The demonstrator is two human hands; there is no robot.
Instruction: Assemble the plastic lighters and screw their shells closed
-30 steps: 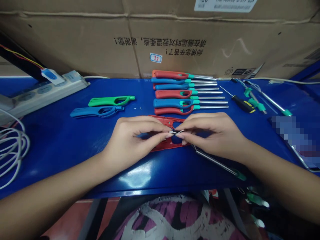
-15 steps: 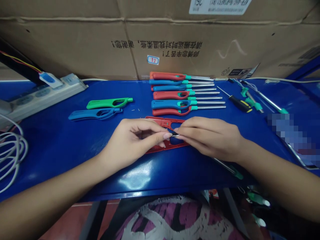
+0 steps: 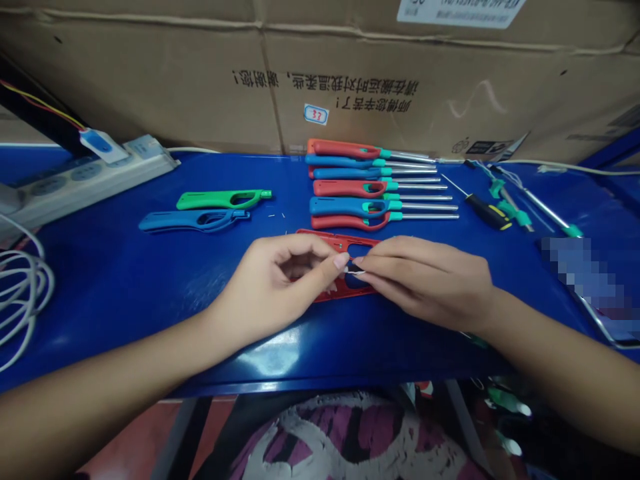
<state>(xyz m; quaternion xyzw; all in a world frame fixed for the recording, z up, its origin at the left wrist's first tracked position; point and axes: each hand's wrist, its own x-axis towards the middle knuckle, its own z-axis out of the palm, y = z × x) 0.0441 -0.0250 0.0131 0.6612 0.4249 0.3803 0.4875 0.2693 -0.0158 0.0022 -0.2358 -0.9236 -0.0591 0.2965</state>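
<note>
A small black part with a whitish wire (image 3: 354,269) sits between my two hands, over an opened red lighter shell (image 3: 345,293) on the blue table. My right hand (image 3: 430,277) pinches the black part from the right with its fingertips. On the other side, my left hand (image 3: 295,277) is closed, its thumb and forefinger pressed together at the part's pale left end. Fingers hide most of the part and the shell's middle. Behind the hands lie several assembled red and blue long-necked lighters (image 3: 350,203), metal tubes pointing right.
A green lighter shell (image 3: 215,199) and a blue one (image 3: 185,220) lie left. At right are a black-and-yellow screwdriver (image 3: 487,212), metal tubes with green fittings (image 3: 545,203) and a partly blurred phone (image 3: 623,333). A power strip (image 3: 65,183), coiled white cable (image 3: 23,293) and cardboard box (image 3: 175,87) border the table.
My left thumb has shifted up and along the black part, and more of its pale end shows. The view has shifted slightly; both hands remain over the red shell.
</note>
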